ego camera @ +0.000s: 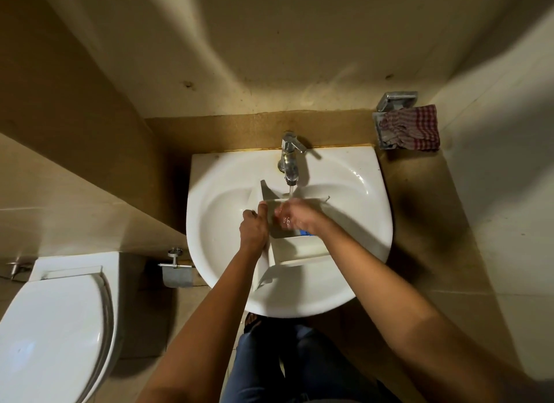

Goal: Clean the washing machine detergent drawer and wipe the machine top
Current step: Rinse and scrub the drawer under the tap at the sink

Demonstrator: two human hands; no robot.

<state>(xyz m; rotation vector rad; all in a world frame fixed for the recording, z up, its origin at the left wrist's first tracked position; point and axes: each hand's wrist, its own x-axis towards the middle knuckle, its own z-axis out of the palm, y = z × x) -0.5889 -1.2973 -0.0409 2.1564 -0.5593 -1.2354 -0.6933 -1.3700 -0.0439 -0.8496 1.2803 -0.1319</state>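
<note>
The drawer [299, 249] is found in the sink [215, 174], held tilted with its far end under the tap [289, 159], from which water [290, 190] is running. The drawer's left wall is gripped by the left hand [253, 228], with the thumb laid up along the edge and the fingers [249, 216] curled round the outside. The right hand [295, 215] is placed inside the far compartment, directly under the stream. Its fingers are bent downward and blurred by water, so it cannot be told whether anything is held in them. A blue insert [305, 233] is partly seen beneath the right wrist. The drawer is judged to be light, rigid plastic, thin-walled and slippery when wet. A hold across a side wall or the front panel is judged soundest, and the inner partitions should be spared any force. A drop against the sink is noted as the main risk. A checked cloth [410, 126] is observed on a wall holder to the right. The machine top is not in view.
</note>
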